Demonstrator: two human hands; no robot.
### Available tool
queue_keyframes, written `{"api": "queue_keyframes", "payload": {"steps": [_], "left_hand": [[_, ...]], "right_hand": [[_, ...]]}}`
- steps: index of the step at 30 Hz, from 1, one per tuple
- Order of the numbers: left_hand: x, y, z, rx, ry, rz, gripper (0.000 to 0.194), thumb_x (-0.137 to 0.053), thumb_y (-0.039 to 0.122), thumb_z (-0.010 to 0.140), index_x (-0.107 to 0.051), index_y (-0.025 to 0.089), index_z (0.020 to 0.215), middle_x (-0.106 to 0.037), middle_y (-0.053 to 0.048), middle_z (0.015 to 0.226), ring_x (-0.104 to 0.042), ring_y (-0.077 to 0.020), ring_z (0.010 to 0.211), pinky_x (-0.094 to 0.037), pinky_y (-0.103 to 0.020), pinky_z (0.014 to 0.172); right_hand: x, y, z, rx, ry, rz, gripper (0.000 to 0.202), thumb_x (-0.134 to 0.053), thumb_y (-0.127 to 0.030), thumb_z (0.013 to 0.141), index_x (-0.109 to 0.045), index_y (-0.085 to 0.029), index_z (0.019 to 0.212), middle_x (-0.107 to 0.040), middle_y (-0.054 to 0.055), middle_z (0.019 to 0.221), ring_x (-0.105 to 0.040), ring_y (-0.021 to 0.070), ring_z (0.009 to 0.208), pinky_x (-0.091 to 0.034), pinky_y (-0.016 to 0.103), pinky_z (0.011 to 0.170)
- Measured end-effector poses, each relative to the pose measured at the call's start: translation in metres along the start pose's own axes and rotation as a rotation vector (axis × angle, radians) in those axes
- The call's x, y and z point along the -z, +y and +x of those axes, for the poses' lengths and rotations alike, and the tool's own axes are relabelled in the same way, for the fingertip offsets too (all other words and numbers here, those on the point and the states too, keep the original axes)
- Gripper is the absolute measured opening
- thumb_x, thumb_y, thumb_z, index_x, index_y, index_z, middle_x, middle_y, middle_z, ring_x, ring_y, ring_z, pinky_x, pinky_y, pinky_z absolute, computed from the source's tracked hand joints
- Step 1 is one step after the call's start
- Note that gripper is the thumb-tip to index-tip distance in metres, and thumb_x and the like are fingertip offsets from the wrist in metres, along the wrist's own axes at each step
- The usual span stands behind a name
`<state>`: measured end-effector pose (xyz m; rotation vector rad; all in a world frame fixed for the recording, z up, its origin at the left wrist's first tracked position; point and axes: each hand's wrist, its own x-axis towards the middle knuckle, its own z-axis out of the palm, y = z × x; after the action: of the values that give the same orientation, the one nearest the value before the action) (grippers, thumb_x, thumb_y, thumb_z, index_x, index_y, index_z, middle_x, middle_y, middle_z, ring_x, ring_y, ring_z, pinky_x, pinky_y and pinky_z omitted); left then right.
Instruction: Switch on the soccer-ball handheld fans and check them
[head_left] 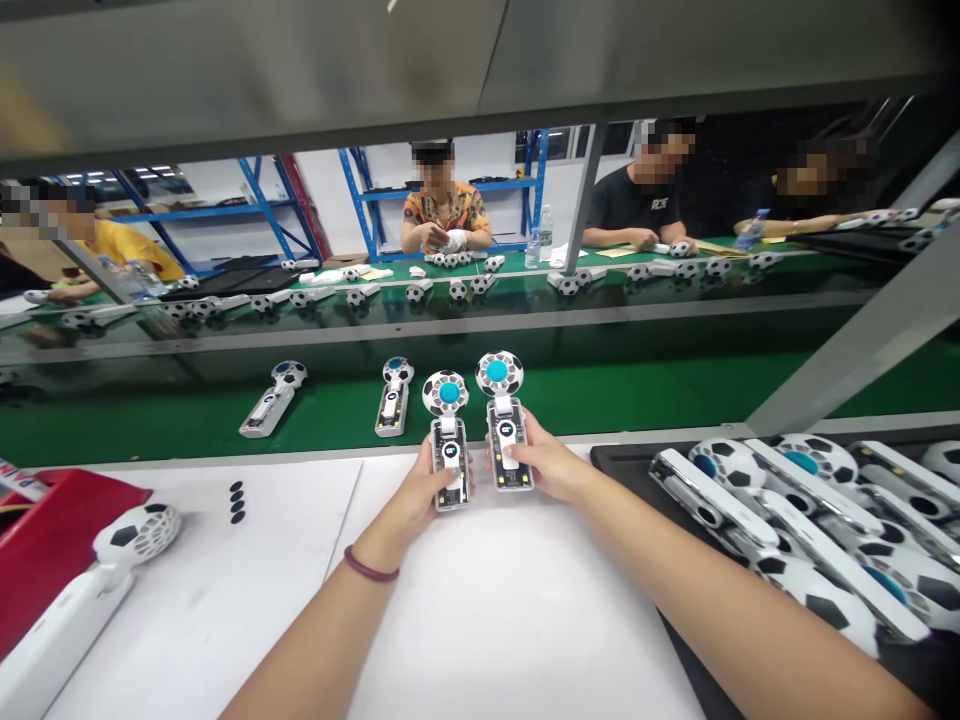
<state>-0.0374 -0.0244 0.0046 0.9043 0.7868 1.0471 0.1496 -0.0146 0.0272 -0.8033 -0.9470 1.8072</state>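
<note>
My left hand (421, 490) is closed around a handheld fan (448, 440) with a round football-patterned head, a blue centre and a clear handle. Its thumb lies on the white strip of the handle. A matching handheld fan (502, 420) is gripped in my right hand (546, 460), thumb on its front. Both fans stand upright side by side, heads pointing away from me, and a small round display shows lit on each handle. Two more such fans lie beyond on the green belt, one fan (391, 398) close to my left hand and another (274, 400) farther left.
A black tray (622, 462) at right holds several football fans. At left, a white fan (135, 535) leans by a red bin (52, 540), near several black discs (237, 502). A metal post (862, 330) slants at right. Co-workers sit across the green belt (637, 390).
</note>
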Motion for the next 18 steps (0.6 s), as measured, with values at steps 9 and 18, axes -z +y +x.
{"api": "queue_keyframes", "payload": {"steps": [9,18], "left_hand": [[0.003,-0.003,0.001,0.003,-0.020,-0.014,0.062,-0.069,0.018,0.064,-0.033,0.024,0.114,-0.058,-0.002,0.084,-0.058,-0.0168,0.066,-0.048,-0.033,0.063],[-0.022,0.041,-0.013,-0.351,-0.041,0.053,0.053,-0.073,0.029,0.063,-0.041,0.026,0.105,-0.060,-0.002,0.094,-0.061,-0.0169,0.071,-0.052,-0.033,0.063]], "right_hand": [[0.002,0.000,0.000,0.005,-0.016,-0.006,0.079,-0.074,-0.018,0.054,-0.031,-0.029,0.120,-0.055,-0.001,0.088,-0.056,0.0165,0.076,-0.045,0.031,0.069],[-0.024,-0.025,-0.014,0.268,-0.117,0.090,0.058,-0.075,-0.025,0.059,-0.042,-0.030,0.107,-0.057,0.000,0.099,-0.058,0.0175,0.083,-0.049,0.041,0.077]]}}
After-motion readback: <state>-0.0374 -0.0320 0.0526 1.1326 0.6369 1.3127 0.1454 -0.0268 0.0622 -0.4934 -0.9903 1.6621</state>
